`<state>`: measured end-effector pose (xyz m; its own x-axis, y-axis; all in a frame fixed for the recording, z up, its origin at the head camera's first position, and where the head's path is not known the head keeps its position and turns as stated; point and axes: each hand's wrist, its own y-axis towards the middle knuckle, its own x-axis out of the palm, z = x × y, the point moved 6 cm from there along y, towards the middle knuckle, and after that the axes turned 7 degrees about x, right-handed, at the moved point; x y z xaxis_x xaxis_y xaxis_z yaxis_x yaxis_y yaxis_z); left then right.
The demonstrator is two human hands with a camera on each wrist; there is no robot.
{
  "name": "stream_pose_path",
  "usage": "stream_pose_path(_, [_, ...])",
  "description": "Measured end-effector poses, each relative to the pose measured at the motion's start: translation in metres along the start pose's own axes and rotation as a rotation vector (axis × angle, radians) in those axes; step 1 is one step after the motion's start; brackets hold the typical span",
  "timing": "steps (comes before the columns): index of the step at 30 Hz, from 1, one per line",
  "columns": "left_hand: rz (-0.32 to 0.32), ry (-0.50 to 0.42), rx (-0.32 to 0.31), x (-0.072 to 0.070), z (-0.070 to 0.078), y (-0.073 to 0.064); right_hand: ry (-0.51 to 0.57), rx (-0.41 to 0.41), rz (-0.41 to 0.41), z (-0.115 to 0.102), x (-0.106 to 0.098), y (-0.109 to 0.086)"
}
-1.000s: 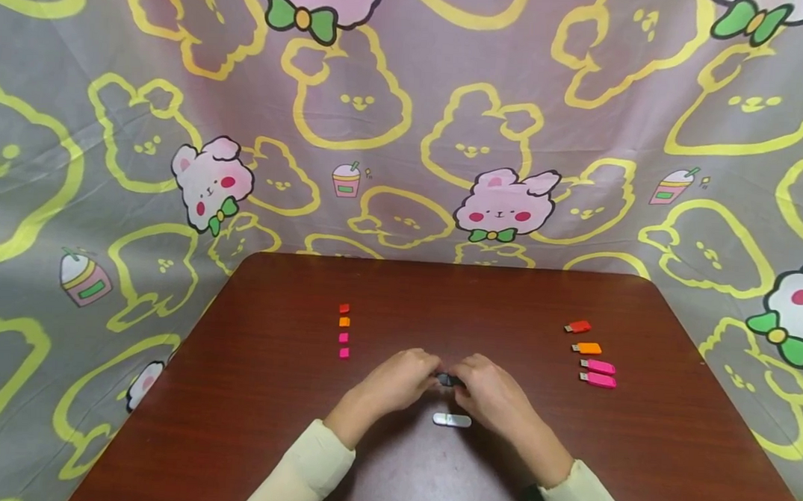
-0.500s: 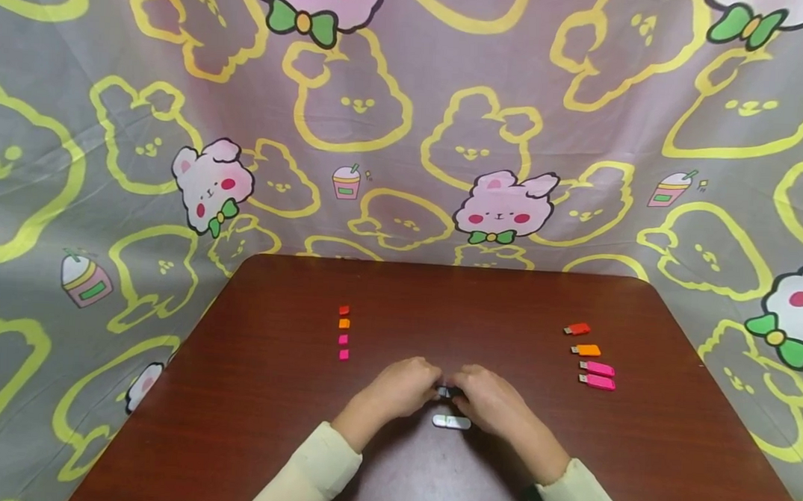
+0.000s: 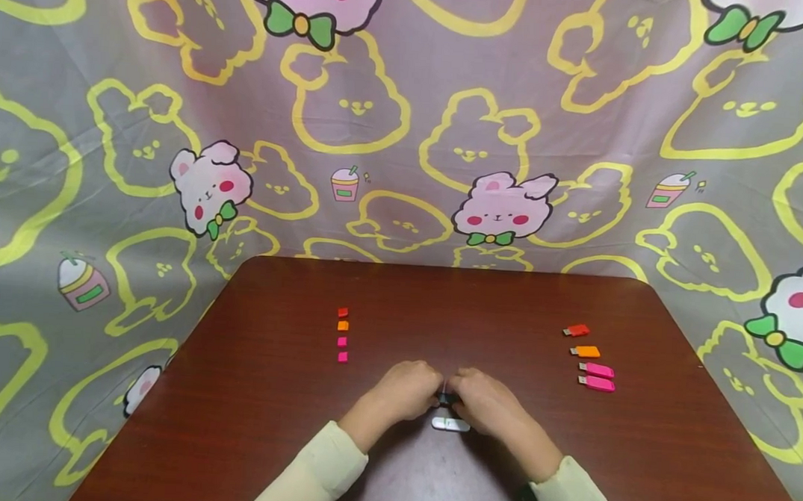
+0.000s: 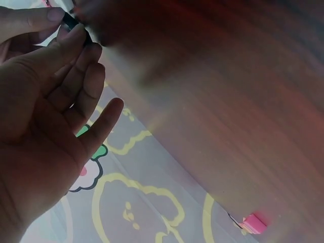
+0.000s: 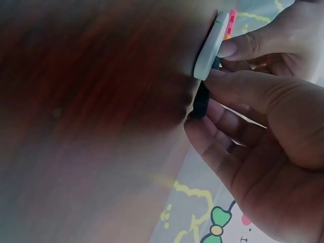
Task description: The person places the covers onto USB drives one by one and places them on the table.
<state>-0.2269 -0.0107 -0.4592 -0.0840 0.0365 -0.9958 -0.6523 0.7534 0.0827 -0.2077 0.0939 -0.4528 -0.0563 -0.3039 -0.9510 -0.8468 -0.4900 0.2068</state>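
Observation:
A small black USB stick (image 3: 445, 399) is pinched between both hands just above the table, mostly covered by fingers. My left hand (image 3: 405, 391) pinches its left end with thumb and fingertips; the right hand (image 3: 489, 404) pinches the other end. In the right wrist view, the dark end of the black stick (image 5: 201, 101) shows between the right thumb and fingers. Right below the hands, on the table, lies a white USB stick (image 3: 451, 425) with its cap on. Whether the black stick's cap is fully seated cannot be seen.
On the left, a column of small caps stands: red (image 3: 343, 312), orange (image 3: 343, 326) and two pink (image 3: 342, 349). To the right lie uncapped USB sticks: red (image 3: 577, 331), orange (image 3: 587, 352) and two pink (image 3: 598, 376). A patterned cloth (image 3: 405, 161) hangs behind the brown table (image 3: 453, 297).
Both hands have come down and closer to the person with the black USB stick, nearing the white one. The caps and the other USB sticks lie as before.

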Motion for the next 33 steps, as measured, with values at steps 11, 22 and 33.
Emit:
stream_pose_path(11, [-0.006, -0.01, -0.01, -0.001, 0.001, 0.0, -0.007, 0.003, -0.017, -0.003, 0.0, 0.003])
stream_pose_path(22, [-0.014, -0.043, -0.005, -0.002, 0.001, -0.004, 0.008, 0.027, -0.042, -0.004, 0.002, 0.001])
stream_pose_path(33, [-0.006, -0.087, -0.044, -0.003, -0.007, -0.01, 0.046, 0.05, -0.082, 0.001, -0.001, -0.001])
